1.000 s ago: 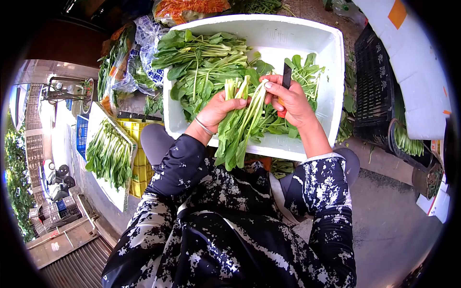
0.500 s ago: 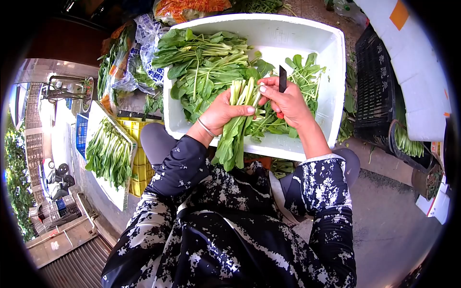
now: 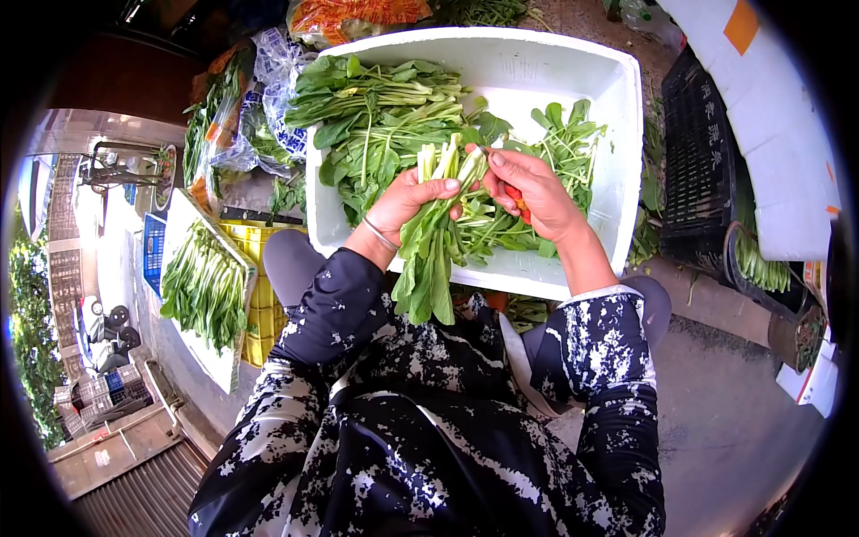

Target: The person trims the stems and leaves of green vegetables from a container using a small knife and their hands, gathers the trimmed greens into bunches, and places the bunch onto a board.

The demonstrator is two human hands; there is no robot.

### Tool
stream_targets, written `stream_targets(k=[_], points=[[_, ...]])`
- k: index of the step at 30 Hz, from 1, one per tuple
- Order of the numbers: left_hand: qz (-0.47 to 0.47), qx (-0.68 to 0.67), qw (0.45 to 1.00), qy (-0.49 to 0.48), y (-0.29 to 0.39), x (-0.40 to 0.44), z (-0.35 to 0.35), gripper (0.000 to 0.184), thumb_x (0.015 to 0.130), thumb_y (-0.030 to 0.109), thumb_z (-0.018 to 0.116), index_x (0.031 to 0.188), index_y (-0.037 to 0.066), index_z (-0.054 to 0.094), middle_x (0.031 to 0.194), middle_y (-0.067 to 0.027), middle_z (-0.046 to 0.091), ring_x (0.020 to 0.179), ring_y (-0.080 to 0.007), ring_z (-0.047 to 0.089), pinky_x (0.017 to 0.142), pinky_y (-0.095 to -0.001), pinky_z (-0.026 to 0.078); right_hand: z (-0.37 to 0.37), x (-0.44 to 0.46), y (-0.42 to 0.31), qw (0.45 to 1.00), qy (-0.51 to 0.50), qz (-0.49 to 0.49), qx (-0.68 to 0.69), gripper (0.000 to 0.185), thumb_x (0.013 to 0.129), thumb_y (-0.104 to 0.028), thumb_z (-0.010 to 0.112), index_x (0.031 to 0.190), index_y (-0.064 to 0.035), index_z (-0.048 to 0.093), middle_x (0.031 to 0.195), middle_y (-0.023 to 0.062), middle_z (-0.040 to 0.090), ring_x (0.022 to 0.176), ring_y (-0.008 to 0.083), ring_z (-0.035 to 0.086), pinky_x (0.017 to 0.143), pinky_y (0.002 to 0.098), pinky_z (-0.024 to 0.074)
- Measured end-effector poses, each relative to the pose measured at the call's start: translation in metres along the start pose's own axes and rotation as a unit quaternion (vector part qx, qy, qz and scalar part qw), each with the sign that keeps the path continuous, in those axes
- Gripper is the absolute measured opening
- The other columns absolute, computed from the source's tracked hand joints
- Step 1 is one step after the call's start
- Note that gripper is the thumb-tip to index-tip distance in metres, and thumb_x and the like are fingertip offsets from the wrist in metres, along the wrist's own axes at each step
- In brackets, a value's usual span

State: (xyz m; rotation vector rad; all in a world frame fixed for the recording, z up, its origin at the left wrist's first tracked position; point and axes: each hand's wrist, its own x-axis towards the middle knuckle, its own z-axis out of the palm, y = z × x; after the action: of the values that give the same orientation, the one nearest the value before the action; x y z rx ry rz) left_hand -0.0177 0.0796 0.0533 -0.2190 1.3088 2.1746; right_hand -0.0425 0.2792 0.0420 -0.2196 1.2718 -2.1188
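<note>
My left hand (image 3: 404,204) is closed around a bunch of leafy greens (image 3: 428,264), its pale cut stems pointing up and its leaves hanging toward my lap. Close beside it, my right hand (image 3: 542,191) grips a knife by its red handle (image 3: 516,200); the blade hardly shows from this angle. The right thumb and fingertips are at the stems on the bunch's right side. Both hands are over the near part of a white foam box (image 3: 630,170). Inside it, a thick pile of greens (image 3: 385,103) lies at the left, with looser greens (image 3: 577,148) at the right.
To the left, a white board (image 3: 215,362) bears a row of greens (image 3: 204,286) on top of a yellow crate (image 3: 261,313). Plastic bags of vegetables (image 3: 268,107) lie behind it. A black crate (image 3: 702,170) and a white foam panel (image 3: 787,116) stand at the right.
The bunch and my left hand have shifted slightly left and down. My right hand has turned, so the dark blade that stood upright is hardly seen and more red handle shows.
</note>
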Motion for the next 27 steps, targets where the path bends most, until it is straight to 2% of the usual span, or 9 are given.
stream_targets(k=[9,12,16,18,19,21,23,25,27], points=[[-0.009,-0.07,0.997,-0.036,0.002,0.004,0.002,0.041,0.08,0.009,0.059,0.119,0.004,0.047,0.1,-0.0144,0.059,0.063,-0.0123,0.052,0.06,-0.0236,0.046,0.003,0.0,0.0,0.997,0.061,-0.019,0.037,0.032,0.087,-0.024,0.056,0.111,-0.003,0.057,0.058,-0.0071,0.037,0.049,0.0032,0.033,0.043,0.0159,0.0263],[0.0,-0.055,0.998,-0.024,0.004,0.004,0.01,0.043,0.079,0.013,0.061,0.118,0.005,0.045,0.098,-0.0115,0.056,0.061,-0.0113,0.048,0.056,-0.0208,0.044,0.001,-0.001,0.0,0.995,0.065,0.005,0.076,0.032,0.086,-0.023,0.056,0.111,-0.0036,0.058,0.058,-0.0072,0.037,0.049,0.0031,0.032,0.043,0.0161,0.0261],[-0.014,-0.055,0.998,-0.016,0.004,0.008,0.008,0.042,0.08,0.012,0.06,0.118,0.005,0.045,0.1,-0.0133,0.056,0.062,-0.0116,0.049,0.057,-0.0215,0.044,0.0,-0.001,-0.003,0.993,0.102,0.023,0.052,0.032,0.086,-0.023,0.057,0.111,-0.0035,0.058,0.056,-0.0077,0.035,0.048,0.0026,0.029,0.043,0.016,0.0246],[-0.031,-0.059,0.998,-0.011,0.0,0.013,0.004,0.04,0.08,0.009,0.06,0.117,0.005,0.045,0.102,-0.0153,0.056,0.061,-0.0123,0.049,0.057,-0.0226,0.045,-0.003,0.0,-0.003,0.993,0.115,0.017,-0.016,0.032,0.085,-0.022,0.058,0.111,-0.0024,0.058,0.06,-0.0051,0.046,0.053,0.0028,0.038,0.048,0.016,0.0323],[-0.032,-0.059,0.998,-0.012,-0.002,0.014,0.002,0.04,0.08,0.009,0.06,0.117,0.005,0.045,0.102,-0.0153,0.056,0.061,-0.0123,0.049,0.057,-0.0226,0.045,-0.004,0.001,-0.002,0.993,0.116,0.018,-0.016,0.032,0.085,-0.022,0.058,0.111,-0.0024,0.058,0.06,-0.0051,0.046,0.053,0.0028,0.038,0.048,0.016,0.0323],[-0.02,-0.056,0.998,-0.001,-0.005,0.015,0.0,0.038,0.08,0.006,0.06,0.115,0.004,0.046,0.103,-0.0164,0.055,0.063,-0.0133,0.05,0.057,-0.0237,0.045,-0.004,0.003,0.0,0.962,0.193,-0.031,-0.191,0.032,0.085,-0.02,0.058,0.111,-0.0015,0.058,0.071,-0.0001,0.058,0.064,0.0046,0.047,0.058,0.0172,0.0395],[-0.027,-0.074,0.997,0.001,-0.004,0.017,-0.003,0.037,0.079,0.006,0.061,0.113,0.003,0.046,0.103,-0.0173,0.056,0.063,-0.0139,0.052,0.057,-0.0244,0.046,-0.011,0.007,0.0,0.952,0.218,-0.014,-0.216,0.033,0.085,-0.02,0.058,0.112,-0.0024,0.057,0.083,0.0041,0.063,0.074,0.0068,0.051,0.066,0.0191,0.0422],[-0.027,-0.014,0.999,0.029,-0.001,0.017,0.0,0.033,0.079,0.006,0.061,0.109,0.002,0.049,0.1,-0.017,0.058,0.062,-0.0143,0.055,0.055,-0.0247,0.047,-0.009,0.012,0.0,0.929,0.293,-0.109,-0.199,0.032,0.087,-0.022,0.055,0.115,-0.0059,0.056,0.058,-0.0079,0.037,0.05,0.0026,0.028,0.045,0.0191,0.0262],[-0.022,0.012,0.998,0.058,0.001,0.017,0.004,0.028,0.079,0.005,0.062,0.104,0.001,0.053,0.092,-0.0131,0.061,0.059,-0.014,0.056,0.054,-0.0249,0.048,-0.006,0.003,-0.004,0.944,0.264,-0.088,-0.179,0.035,0.087,-0.02,0.055,0.118,-0.0054,0.053,0.061,-0.0073,0.041,0.051,0.0027,0.031,0.045,0.0174,0.0275]])
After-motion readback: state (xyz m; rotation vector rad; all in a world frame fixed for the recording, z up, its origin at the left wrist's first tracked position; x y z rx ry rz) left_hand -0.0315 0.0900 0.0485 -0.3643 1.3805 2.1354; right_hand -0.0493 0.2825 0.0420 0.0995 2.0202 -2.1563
